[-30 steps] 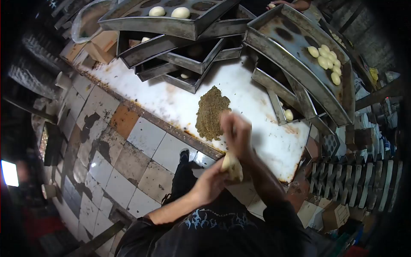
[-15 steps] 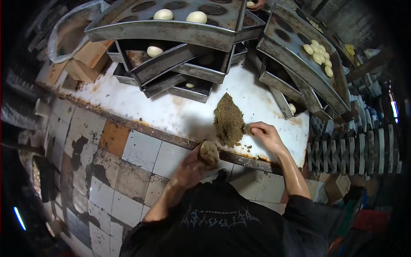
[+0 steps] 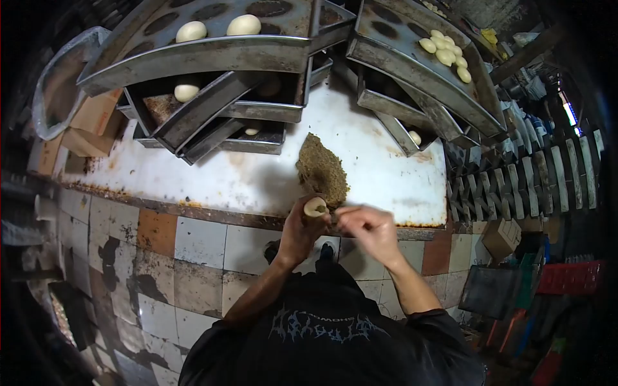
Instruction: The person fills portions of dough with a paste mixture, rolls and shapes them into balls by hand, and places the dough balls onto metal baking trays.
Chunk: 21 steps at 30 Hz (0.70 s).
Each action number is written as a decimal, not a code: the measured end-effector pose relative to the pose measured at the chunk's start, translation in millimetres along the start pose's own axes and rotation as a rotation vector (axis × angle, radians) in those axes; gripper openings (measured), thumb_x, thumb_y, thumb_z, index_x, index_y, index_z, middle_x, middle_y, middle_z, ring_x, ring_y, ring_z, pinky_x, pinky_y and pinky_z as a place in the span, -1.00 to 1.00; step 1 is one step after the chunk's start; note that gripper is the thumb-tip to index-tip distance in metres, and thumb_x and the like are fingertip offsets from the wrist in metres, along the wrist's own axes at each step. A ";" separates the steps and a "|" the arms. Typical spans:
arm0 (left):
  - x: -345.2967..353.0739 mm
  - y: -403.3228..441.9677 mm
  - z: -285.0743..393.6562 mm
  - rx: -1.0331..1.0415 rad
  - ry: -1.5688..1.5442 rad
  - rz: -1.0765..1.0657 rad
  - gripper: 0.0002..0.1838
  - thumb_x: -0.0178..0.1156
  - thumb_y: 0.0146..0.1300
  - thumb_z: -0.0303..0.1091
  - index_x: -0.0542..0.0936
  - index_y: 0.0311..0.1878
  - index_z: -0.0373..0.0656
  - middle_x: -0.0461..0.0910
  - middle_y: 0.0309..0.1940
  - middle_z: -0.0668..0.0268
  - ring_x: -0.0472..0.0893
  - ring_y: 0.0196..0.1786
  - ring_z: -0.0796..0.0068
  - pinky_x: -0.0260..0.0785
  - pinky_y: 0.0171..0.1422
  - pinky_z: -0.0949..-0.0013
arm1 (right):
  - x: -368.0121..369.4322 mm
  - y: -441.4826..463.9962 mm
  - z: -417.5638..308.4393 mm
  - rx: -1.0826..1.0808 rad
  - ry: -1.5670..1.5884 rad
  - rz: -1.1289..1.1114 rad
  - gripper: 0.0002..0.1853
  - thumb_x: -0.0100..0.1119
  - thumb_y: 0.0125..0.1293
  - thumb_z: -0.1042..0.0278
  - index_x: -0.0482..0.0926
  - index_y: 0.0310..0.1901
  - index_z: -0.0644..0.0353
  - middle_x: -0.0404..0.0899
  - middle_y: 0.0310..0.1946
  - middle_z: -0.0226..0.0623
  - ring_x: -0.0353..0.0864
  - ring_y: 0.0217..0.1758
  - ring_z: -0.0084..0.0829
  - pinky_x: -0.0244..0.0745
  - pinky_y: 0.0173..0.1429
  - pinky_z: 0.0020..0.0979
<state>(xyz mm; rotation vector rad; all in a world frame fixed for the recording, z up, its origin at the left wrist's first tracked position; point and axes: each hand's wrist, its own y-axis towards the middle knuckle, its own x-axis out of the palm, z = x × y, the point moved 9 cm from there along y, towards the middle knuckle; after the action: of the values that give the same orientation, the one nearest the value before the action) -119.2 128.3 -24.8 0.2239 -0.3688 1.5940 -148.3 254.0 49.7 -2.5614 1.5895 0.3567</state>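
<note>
Above the bench's front edge, my left hand point(image 3: 301, 231) is wrapped around a piece of pale dough point(image 3: 315, 206). The dough is cupped upward, with a small greenish-brown bit at its opening. Close to its right side is my right hand point(image 3: 370, 230), fingers curled inward and blurred by motion; whatever they hold is hidden. Just beyond both hands, a heap of crumbly greenish-brown filling point(image 3: 325, 174) lies on the white bench top point(image 3: 238, 177).
Crosswise-stacked metal trays point(image 3: 193, 61) with round dough balls point(image 3: 244, 25) stand at the back left. Another tray stack point(image 3: 425, 77) at the back right carries several smaller dough pieces point(image 3: 444, 56). A cardboard box point(image 3: 96, 122) sits at the bench's left end.
My right hand has moved left from the filling heap to the dough. My left hand has risen slightly and turned the dough so its opening faces up. The camera view has shifted.
</note>
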 end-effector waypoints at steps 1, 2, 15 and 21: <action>12.8 2.1 -3.2 0.055 0.158 -0.077 -0.55 0.18 0.23 -0.50 0.30 0.16 -0.22 0.48 -0.20 0.28 0.49 -0.24 0.58 0.41 -0.21 0.51 | -15.8 6.2 -20.2 -0.050 -0.184 0.123 -0.91 0.27 0.10 0.55 0.63 -0.32 0.30 0.62 -0.31 -0.24 0.58 -0.37 -0.40 0.50 -0.28 -0.38; 26.9 2.2 -10.2 0.112 0.169 -0.149 -0.45 0.19 0.22 -0.52 0.21 0.23 -0.18 0.43 -0.23 0.31 0.46 -0.30 0.58 0.39 -0.25 0.50 | -13.9 13.6 -26.4 -0.121 -0.300 0.060 -0.88 0.29 0.09 0.51 0.62 -0.30 0.29 0.61 -0.30 -0.24 0.56 -0.34 -0.38 0.49 -0.26 -0.39; 182.8 69.9 -52.9 0.305 0.385 0.095 -0.70 0.09 0.28 -0.37 0.39 0.04 -0.21 0.45 0.00 0.14 0.42 0.14 0.24 0.23 0.27 0.15 | -153.1 -82.7 102.6 0.093 0.155 0.362 -0.79 -0.07 0.28 0.50 0.55 -0.14 0.34 0.59 -0.21 -0.11 0.57 -0.07 -0.22 0.42 0.07 -0.29; 191.6 66.3 -22.9 0.656 1.059 0.085 -0.59 0.19 0.12 -0.27 0.47 0.04 -0.18 0.50 -0.01 0.16 0.35 0.26 0.12 -0.18 0.43 -0.20 | -181.3 7.0 146.8 -0.133 0.028 0.471 -0.88 0.10 0.28 0.38 0.50 -0.30 0.25 0.48 -0.40 -0.25 0.47 -0.31 -0.32 0.40 -0.18 -0.36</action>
<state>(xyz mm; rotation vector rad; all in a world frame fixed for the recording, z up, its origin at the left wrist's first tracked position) -194.9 313.1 17.3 -0.1621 0.9774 1.6465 -252.6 439.6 -46.2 -2.2573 2.2444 0.4799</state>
